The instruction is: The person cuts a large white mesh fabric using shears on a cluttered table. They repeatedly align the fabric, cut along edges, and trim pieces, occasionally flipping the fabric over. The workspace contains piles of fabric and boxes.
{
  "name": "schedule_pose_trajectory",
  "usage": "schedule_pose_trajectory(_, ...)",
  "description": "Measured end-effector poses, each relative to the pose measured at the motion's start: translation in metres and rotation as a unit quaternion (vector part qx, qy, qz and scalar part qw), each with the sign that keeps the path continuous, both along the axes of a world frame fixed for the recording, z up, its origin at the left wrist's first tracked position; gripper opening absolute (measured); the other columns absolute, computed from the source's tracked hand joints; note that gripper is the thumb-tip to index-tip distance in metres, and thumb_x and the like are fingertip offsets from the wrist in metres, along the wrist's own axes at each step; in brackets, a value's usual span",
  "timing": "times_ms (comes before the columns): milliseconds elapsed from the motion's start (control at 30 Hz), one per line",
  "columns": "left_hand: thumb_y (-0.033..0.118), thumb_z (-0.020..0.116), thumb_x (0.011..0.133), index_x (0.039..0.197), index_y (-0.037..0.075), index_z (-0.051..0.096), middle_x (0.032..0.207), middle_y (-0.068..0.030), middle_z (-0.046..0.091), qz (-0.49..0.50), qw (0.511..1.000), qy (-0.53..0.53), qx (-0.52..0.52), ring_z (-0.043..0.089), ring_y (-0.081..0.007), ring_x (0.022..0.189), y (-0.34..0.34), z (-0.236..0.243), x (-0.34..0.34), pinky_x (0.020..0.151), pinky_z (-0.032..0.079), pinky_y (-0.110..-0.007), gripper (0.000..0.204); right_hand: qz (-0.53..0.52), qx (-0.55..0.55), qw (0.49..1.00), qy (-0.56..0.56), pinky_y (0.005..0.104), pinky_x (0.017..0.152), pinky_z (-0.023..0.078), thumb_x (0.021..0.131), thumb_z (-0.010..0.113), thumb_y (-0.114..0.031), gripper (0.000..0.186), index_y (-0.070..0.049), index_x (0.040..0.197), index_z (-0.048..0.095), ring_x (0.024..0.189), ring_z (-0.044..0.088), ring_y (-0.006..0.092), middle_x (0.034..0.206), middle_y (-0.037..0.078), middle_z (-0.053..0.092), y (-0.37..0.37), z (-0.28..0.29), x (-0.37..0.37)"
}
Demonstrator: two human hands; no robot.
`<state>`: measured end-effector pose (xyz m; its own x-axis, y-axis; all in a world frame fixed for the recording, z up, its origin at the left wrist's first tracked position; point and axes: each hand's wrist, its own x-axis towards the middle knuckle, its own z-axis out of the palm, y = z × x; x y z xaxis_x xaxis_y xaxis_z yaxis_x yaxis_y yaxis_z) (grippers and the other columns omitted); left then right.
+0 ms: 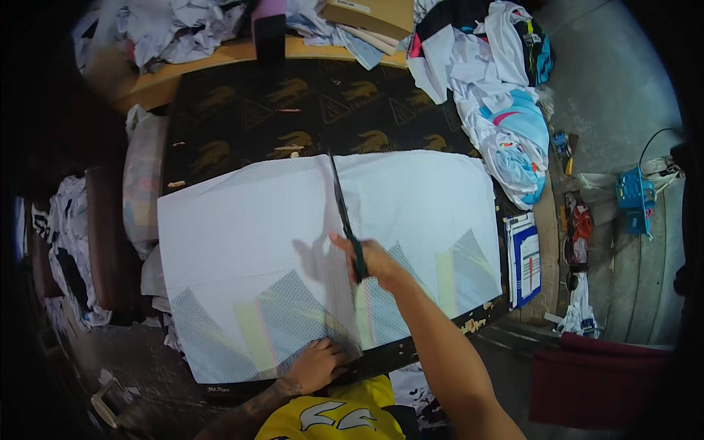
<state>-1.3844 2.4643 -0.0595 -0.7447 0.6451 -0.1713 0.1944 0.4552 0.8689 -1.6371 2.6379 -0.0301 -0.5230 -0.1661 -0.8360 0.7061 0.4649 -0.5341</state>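
White mesh fabric with printed grey, yellow and pink shapes lies spread over a dark board. Down its middle runs a dividing line, with a raised fold near the front edge. My right hand grips large scissors by their dark handles. Their long blades point away from me along that line, the tips at the fabric's far edge. At the near edge, my left hand rests with fingers curled against the fabric, just left of the fold. Its fingertips are partly hidden.
Piled white and blue cloth borders the board at the right and far side. A cardboard box sits at the back. Papers with a blue border lie at the right edge. Beyond stand a blue basket and maroon cloth.
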Motion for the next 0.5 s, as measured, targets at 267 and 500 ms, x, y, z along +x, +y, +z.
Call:
schedule_pose_trajectory(267, 0.02, 0.079, 0.091, 0.1, 0.008, 0.075, 0.102, -0.008, 0.071, 0.113, 0.992, 0.058, -0.015, 0.065, -0.031, 0.108, 0.019, 0.012, 0.0, 0.094, 0.052, -0.046, 0.015, -0.029, -0.068, 0.989, 0.125, 0.0296, 0.049, 0.046, 0.091, 0.09, -0.051, 0.05, -0.008, 0.081, 0.069, 0.051, 0.057, 0.0118, 0.062, 0.0, 0.057, 0.028, 0.015, 0.002)
schedule_pose_trajectory(500, 0.016, 0.088, 0.085, 0.133, 0.001, 0.065, 0.131, -0.0201, 0.063, 0.316, 0.923, 0.206, -0.078, 0.056, -0.0414, 0.125, 0.075, 0.037, -0.114, 0.109, 0.044, -0.052, 0.054, -0.087, 0.276, 0.874, 0.39, 0.0389, 0.061, 0.048, 0.084, 0.096, -0.05, 0.058, 0.001, 0.076, 0.07, 0.062, 0.057, 0.0173, 0.063, 0.008, 0.063, 0.319, 0.056, 0.107)
